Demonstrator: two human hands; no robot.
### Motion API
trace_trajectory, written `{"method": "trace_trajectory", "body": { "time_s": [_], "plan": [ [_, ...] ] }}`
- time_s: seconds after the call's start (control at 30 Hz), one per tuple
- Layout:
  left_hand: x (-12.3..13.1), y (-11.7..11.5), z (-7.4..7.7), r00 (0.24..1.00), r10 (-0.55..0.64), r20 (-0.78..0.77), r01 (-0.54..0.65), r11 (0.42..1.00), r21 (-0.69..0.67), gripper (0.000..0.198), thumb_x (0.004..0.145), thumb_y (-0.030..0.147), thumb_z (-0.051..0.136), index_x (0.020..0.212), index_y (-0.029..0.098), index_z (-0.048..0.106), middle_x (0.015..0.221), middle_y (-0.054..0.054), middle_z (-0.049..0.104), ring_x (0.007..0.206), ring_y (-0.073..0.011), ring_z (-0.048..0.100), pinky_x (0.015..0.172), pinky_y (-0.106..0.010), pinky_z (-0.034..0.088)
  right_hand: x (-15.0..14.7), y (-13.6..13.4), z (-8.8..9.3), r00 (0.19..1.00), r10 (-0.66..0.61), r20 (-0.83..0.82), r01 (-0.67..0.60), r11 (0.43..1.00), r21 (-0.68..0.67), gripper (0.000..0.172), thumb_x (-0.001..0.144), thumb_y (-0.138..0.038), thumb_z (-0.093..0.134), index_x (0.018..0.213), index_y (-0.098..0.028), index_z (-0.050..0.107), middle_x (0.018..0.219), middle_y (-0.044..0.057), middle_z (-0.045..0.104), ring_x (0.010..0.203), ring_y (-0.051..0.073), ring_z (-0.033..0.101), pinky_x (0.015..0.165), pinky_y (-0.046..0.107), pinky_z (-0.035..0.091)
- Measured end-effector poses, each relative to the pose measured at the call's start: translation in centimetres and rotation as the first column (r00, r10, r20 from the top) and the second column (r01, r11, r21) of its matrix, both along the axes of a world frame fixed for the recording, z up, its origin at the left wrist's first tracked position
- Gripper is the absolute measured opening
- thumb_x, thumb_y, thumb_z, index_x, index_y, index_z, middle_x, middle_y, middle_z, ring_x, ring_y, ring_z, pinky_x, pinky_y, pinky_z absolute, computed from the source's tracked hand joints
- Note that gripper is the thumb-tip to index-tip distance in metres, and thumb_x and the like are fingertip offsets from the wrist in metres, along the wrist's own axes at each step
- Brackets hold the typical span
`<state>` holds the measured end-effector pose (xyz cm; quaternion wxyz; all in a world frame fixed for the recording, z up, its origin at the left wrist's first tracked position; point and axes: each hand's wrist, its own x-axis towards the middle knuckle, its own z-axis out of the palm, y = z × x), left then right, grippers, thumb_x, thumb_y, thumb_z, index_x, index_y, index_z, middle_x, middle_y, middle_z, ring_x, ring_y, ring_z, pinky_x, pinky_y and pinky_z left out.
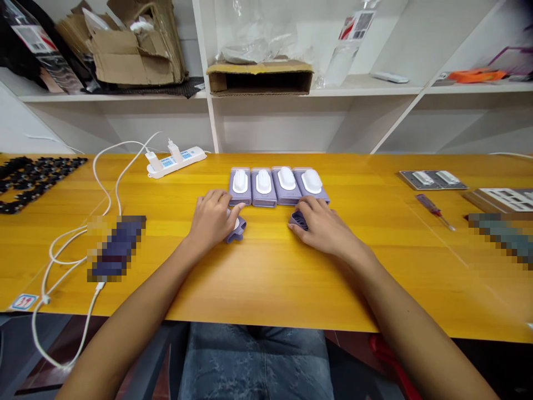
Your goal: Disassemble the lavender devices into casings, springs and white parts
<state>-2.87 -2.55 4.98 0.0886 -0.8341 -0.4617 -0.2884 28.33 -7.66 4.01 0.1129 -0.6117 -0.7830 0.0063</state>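
Note:
Several purple rectangular cases point(264, 189), each with a white oval part on top, stand side by side in a row ahead of my hands. My left hand point(211, 218) is closed over a smaller purple piece point(236, 235) with a bit of white on top, just in front of the row's left end. Its fingers cover most of that piece. My right hand point(322, 224) grips a purple piece with dark ribs point(298, 220) in front of the row's right end, partly hidden by the fingers. Both held pieces are at the tabletop.
On the left lie a phone point(119, 247) with a white charging cable, a power strip point(177, 162) and black small parts point(45, 175). To the right are a grey plate with white parts point(433, 180), a screwdriver point(435, 211) and a box point(499, 200). Shelves point(283, 122) rise behind.

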Motion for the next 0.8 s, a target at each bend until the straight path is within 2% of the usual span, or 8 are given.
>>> {"method": "trace_trajectory", "body": {
  "time_s": [0.1,0.27,0.37,0.47,0.53,0.6,0.67,0.8],
  "plan": [
    [0.0,0.0,-0.2,1.000,0.018,0.013,-0.017,0.998,-0.058,0.034,0.110,0.048,0.061,0.106,0.018,0.075,0.112,-0.015,0.078,0.111,-0.0326,0.070,0.093,-0.044,0.053,0.1,-0.1,0.0,0.999,-0.046,0.021,0.046,0.999,0.003,0.030,0.100,-0.044,0.057,0.118,-0.020,0.063,0.138,0.024,0.062,0.122,0.048,0.058,0.084,0.064,0.059],
    [0.0,-0.1,0.0,1.000,0.029,0.001,-0.029,0.986,-0.161,0.046,0.114,0.052,0.050,0.098,0.017,0.075,0.105,-0.015,0.077,0.107,-0.0309,0.070,0.093,-0.042,0.056,-0.1,-0.4,0.0,0.997,-0.074,0.024,0.075,0.997,-0.007,0.030,0.102,-0.047,0.058,0.117,-0.021,0.061,0.137,0.024,0.061,0.123,0.048,0.056,0.085,0.063,0.059],
    [0.1,-0.4,0.3,0.998,0.052,-0.023,-0.056,0.981,-0.188,0.053,0.114,0.056,0.046,0.095,0.017,0.076,0.102,-0.015,0.077,0.106,-0.0313,0.070,0.090,-0.041,0.056,-0.5,-0.6,0.1,0.996,-0.081,0.027,0.081,0.997,0.013,0.039,0.102,-0.056,0.060,0.119,-0.020,0.061,0.136,0.025,0.061,0.125,0.050,0.055,0.088,0.067,0.057],
    [0.5,-0.9,0.7,0.994,0.084,-0.074,-0.100,0.963,-0.250,0.062,0.114,0.062,0.040,0.091,0.018,0.077,0.103,-0.016,0.078,0.105,-0.0324,0.072,0.085,-0.041,0.056,-0.9,-0.9,0.5,0.996,-0.080,0.044,0.076,0.993,0.096,0.050,0.101,-0.063,0.062,0.122,-0.017,0.062,0.138,0.028,0.061,0.131,0.055,0.053,0.096,0.074,0.053],
    [0.9,-1.3,0.8,0.991,0.085,-0.099,-0.110,0.950,-0.293,0.065,0.114,0.065,0.037,0.090,0.019,0.077,0.105,-0.016,0.078,0.105,-0.0338,0.073,0.082,-0.042,0.055,-1.4,-1.2,0.9,1.000,-0.010,0.006,0.009,0.985,0.171,0.052,0.103,-0.061,0.061,0.128,-0.016,0.063,0.140,0.029,0.061,0.133,0.055,0.053,0.102,0.075,0.050],
    [1.3,-1.7,0.8,0.994,0.068,-0.090,-0.093,0.946,-0.309,0.064,0.114,0.065,0.038,0.092,0.019,0.077,0.107,-0.016,0.079,0.106,-0.0345,0.073,0.081,-0.042,0.055,-2.1,-1.6,1.3,0.984,0.155,-0.084,-0.134,0.968,0.212,0.049,0.106,-0.057,0.059,0.135,-0.017,0.061,0.141,0.026,0.062,0.134,0.050,0.057,0.108,0.069,0.051],
    [1.7,-2.0,0.6,0.998,0.044,-0.047,-0.057,0.948,-0.314,0.061,0.114,0.063,0.038,0.096,0.019,0.076,0.107,-0.015,0.079,0.105,-0.0335,0.074,0.080,-0.041,0.055,-3.1,-2.2,1.4,0.922,0.337,-0.192,-0.294,0.930,0.221,0.047,0.109,-0.055,0.058,0.143,-0.022,0.058,0.141,0.021,0.065,0.133,0.043,0.062,0.113,0.062,0.053],
    [2.4,-2.5,0.0,0.990,-0.041,0.133,0.083,0.941,-0.328,0.056,0.117,0.056,0.036,0.098,0.019,0.073,0.104,-0.012,0.078,0.101,-0.0286,0.073,0.086,-0.041,0.055,-5.2,-3.0,0.5,0.838,0.439,-0.324,-0.413,0.899,0.149,0.058,0.106,-0.058,0.064,0.150,-0.022,0.053,0.145,0.020,0.066,0.138,0.039,0.065,0.114,0.057,0.056]
  ]
}}
